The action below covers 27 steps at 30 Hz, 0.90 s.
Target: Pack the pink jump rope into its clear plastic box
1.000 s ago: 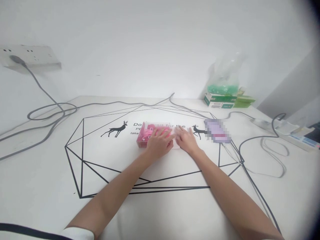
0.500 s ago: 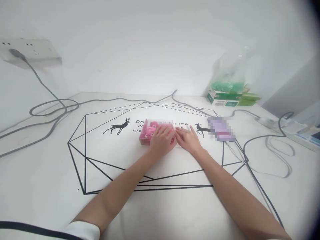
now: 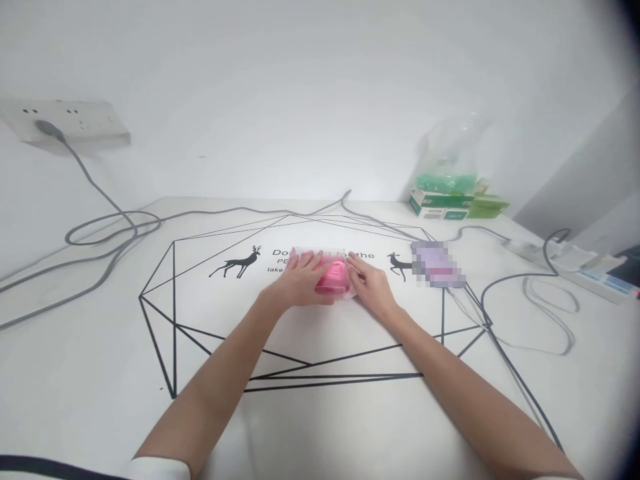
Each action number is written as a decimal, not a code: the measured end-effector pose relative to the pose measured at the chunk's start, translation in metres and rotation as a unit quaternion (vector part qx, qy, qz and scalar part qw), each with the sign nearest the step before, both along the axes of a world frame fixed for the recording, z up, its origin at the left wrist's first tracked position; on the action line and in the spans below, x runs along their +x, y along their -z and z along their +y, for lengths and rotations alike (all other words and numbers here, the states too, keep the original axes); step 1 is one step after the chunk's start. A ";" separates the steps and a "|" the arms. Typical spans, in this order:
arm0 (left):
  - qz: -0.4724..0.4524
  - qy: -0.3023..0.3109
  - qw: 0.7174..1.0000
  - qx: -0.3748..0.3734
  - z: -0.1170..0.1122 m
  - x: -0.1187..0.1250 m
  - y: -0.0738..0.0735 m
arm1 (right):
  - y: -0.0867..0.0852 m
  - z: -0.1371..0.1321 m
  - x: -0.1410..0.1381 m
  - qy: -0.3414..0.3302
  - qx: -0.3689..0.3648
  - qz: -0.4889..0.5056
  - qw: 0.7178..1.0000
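A small clear plastic box point(image 3: 341, 289) with bright pink things inside lies on the printed white table mat. What the pink contents are, I cannot make out. My left hand point(image 3: 297, 280) is laid over the left part of the box, fingers across its top and thumb side along the near edge, gripping it. At the box's right end is my right hand point(image 3: 373, 283), its bent fingers closed against the clear end or flap. The fingertips there are partly hidden. Between the two hands the box's pink right part shows.
A blurred purple rectangular thing point(image 3: 437, 264) lies right of my hands. Green-and-white boxes point(image 3: 443, 202) with a plastic bag point(image 3: 447, 160) on top stand at the back. Grey cables point(image 3: 115, 227) cross the left side; a power strip point(image 3: 535, 252) is at right.
My left hand has slid left along the box, uncovering the pink right part. My right hand stays at the right end. The view has shifted slightly.
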<state>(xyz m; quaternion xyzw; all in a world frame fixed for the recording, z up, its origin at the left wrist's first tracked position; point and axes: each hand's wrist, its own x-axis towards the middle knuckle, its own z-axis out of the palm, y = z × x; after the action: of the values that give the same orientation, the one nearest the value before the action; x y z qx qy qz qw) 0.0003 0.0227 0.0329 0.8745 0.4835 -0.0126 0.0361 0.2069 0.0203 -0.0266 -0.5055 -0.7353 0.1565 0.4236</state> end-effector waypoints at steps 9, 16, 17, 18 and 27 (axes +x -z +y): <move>-0.037 0.005 0.999 0.030 0.014 -0.024 0.016 | -0.009 -0.009 -0.025 -0.001 -0.055 0.026 0.998; -0.055 0.034 0.993 0.095 0.013 -0.023 0.022 | 0.000 -0.023 -0.045 -0.031 -0.051 -0.052 0.997; -0.054 0.032 0.994 0.091 0.013 -0.022 0.022 | 0.003 -0.022 -0.044 -0.039 -0.040 -0.060 0.997; -0.055 0.029 0.994 0.090 0.013 -0.021 0.022 | 0.004 -0.021 -0.041 -0.048 -0.029 -0.072 0.996; -0.042 0.049 0.997 -0.047 0.012 -0.037 0.002 | -0.005 0.009 0.001 -0.153 0.042 -0.235 0.959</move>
<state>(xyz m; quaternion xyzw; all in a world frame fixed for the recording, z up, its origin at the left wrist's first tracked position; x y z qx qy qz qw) -0.0365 0.0351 0.0309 0.8942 0.4372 0.0002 0.0968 0.2078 0.0298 -0.0214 -0.3911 -0.8886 0.0649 0.2307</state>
